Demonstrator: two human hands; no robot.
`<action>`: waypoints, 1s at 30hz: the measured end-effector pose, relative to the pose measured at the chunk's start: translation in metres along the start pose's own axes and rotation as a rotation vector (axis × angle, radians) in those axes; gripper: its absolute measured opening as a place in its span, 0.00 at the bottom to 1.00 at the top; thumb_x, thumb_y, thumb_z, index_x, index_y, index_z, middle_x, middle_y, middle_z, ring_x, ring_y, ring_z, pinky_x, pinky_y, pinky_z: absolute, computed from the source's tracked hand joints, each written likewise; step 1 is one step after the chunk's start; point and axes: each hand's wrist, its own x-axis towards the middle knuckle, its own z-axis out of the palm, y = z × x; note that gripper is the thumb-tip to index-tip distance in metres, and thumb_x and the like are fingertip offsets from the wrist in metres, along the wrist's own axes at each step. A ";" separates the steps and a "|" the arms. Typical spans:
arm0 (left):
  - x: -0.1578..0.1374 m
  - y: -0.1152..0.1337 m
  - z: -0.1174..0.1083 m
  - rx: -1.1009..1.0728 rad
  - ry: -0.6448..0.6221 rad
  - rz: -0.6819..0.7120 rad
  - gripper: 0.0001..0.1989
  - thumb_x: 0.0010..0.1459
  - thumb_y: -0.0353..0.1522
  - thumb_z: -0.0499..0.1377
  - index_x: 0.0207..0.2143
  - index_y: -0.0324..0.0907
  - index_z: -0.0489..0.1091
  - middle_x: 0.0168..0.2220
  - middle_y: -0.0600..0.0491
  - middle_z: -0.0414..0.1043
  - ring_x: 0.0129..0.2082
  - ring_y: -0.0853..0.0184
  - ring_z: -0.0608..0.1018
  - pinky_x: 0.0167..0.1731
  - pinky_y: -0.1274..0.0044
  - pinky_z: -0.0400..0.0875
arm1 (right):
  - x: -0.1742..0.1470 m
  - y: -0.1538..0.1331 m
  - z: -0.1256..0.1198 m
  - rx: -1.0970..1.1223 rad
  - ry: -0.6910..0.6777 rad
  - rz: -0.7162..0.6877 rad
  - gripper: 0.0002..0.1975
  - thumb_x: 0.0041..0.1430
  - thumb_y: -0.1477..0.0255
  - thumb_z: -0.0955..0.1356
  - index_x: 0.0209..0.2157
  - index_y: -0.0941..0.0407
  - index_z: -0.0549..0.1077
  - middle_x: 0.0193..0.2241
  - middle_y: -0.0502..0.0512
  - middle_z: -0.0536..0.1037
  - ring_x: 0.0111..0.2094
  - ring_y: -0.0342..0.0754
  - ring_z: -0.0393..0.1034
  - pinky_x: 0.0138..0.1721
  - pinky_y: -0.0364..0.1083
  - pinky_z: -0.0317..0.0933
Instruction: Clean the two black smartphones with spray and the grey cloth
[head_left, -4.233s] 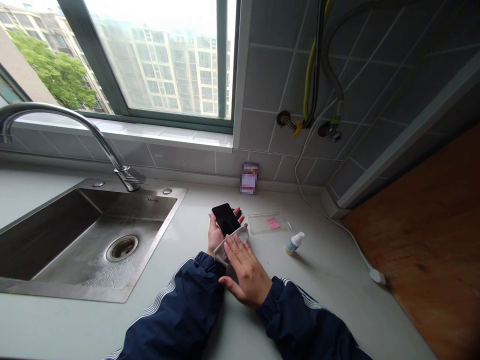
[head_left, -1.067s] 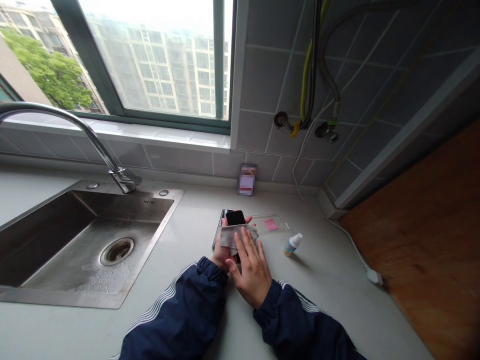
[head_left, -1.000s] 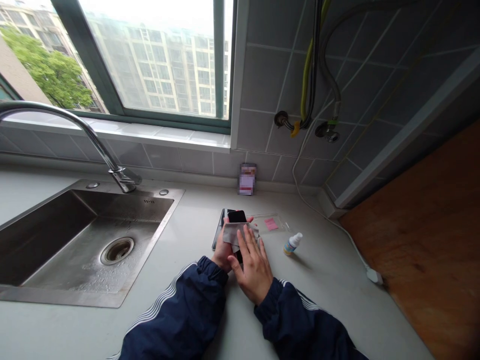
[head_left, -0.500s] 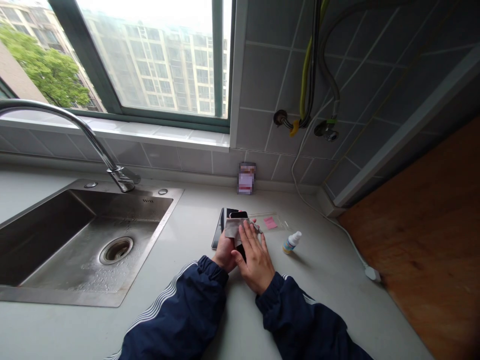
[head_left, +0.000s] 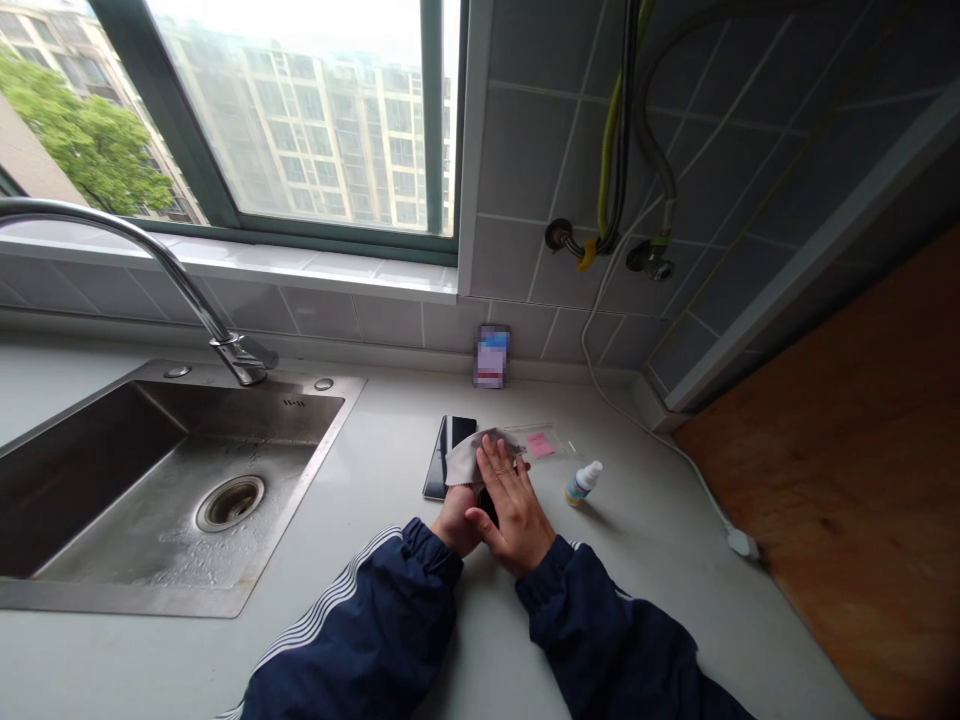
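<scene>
My left hand [head_left: 456, 518] is wrapped from below round a black smartphone [head_left: 489, 506], most of which is covered. A thin grey cleaning cloth [head_left: 463, 462] lies over the phone and hangs past its left side. My right hand [head_left: 516, 510] presses the cloth onto the screen with its fingers held nearly flat. Beneath and behind the cloth, a dark glossy slab [head_left: 437, 466], like another phone or small tablet, rests on the counter. To the right stands a small white-capped spray bottle [head_left: 583, 484] with yellowish liquid.
A pink square [head_left: 540, 444] lies on clear plastic packaging behind my hands. Against the tiled wall leans a phone [head_left: 492, 357] with a blurred screen. On the left are a steel sink [head_left: 300, 500] and faucet [head_left: 241, 358]. A white cable [head_left: 660, 437] runs to a plug [head_left: 742, 544].
The cloth has spread and shifted over the phone's top end, which showed before. My right hand has moved slightly, with its fingers still on the cloth. The leaning phone's screen picture differs.
</scene>
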 end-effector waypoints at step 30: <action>0.002 0.007 0.006 -0.051 0.082 -0.073 0.23 0.63 0.31 0.57 0.60 0.40 0.71 0.61 0.46 0.71 0.69 0.52 0.62 0.70 0.63 0.49 | -0.001 0.008 -0.004 -0.027 0.029 -0.031 0.36 0.74 0.53 0.52 0.74 0.56 0.38 0.72 0.63 0.47 0.73 0.62 0.38 0.69 0.69 0.40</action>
